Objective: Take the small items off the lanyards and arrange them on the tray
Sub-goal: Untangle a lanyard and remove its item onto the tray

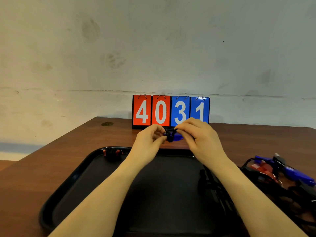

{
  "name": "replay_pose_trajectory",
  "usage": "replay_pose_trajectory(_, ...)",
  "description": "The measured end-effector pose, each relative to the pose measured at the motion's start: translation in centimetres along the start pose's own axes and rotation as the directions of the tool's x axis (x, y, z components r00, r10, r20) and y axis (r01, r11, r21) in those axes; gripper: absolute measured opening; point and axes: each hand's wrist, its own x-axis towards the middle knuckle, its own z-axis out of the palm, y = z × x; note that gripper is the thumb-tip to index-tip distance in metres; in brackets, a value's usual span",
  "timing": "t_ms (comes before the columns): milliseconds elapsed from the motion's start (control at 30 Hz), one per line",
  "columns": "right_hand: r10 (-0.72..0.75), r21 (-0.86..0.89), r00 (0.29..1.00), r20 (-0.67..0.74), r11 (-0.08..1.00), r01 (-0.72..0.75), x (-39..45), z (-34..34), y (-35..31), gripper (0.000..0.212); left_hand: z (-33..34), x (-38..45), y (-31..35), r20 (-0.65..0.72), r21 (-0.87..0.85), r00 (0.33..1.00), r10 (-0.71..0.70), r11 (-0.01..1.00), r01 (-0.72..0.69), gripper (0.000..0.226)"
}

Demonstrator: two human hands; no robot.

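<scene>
Nearest to us, our two forearms are reaching forward over the black tray [71, 185], which is lying on the brown wooden table [42, 168]. We are holding our left hand [150, 139] and right hand [198, 134] close together above the far rim of the tray. Both are pinching a small dark item [169, 135] between fingertips and thumb, the left from one side and the right from the other. Something blue is showing just behind and below that item; we cannot tell what it is. A dark cord, seemingly the lanyard [210, 182], is trailing down under our right forearm across the tray's right part. At the tray's far left corner, a small black-and-red item [113, 153] is already resting inside the rim. Off to the right, beside the tray, a tangled pile of lanyards [280, 173] with blue and red pieces is lying on the table. Behind our hands, a flip scoreboard [170, 111] is standing against the wall, showing 4 and 0 on red, 3 and 1 on blue.
</scene>
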Motion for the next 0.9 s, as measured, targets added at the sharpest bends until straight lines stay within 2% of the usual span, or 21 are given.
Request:
replay_pose_trajectory(200,0.202,0.197,0.979,-0.030,0.961,-0.192,0.0,-0.2,1.0,0.015,-0.4,-0.4,0.5,0.124,0.014,0.992,0.038,0.999,-0.040,0.016)
replay_pose_trajectory(333,0.358,0.309,0.932,0.053,0.882,-0.356,0.1,-0.3,1.4,0.015,-0.5,-0.6,0.8,0.161,-0.020,0.986,0.051,0.999,-0.049,0.016)
replay_pose_trajectory(433,0.405,0.390,0.908,0.110,0.822,-0.414,0.1,-0.4,1.5,0.014,-0.6,-0.8,1.2,0.201,-0.053,0.977,0.068,0.997,-0.058,0.017)
replay_pose_trajectory(600,0.530,0.591,0.823,0.206,0.602,-0.536,0.0,-0.6,1.7,0.011,-0.8,-0.9,1.5,0.163,-0.151,0.983,0.086,0.987,-0.061,0.020)
replay_pose_trajectory(733,0.541,0.559,0.795,0.276,0.582,-0.590,-0.2,-0.2,1.8,0.013,-0.7,-0.7,1.5,0.095,-0.291,0.995,0.041,0.957,-0.012,0.021)
replay_pose_trajectory(900,0.442,0.556,0.821,0.362,0.604,-0.570,-0.3,0.3,0.8,0.010,-0.5,-0.5,1.4,0.037,-0.433,0.998,-0.058,0.899,0.068,0.016)
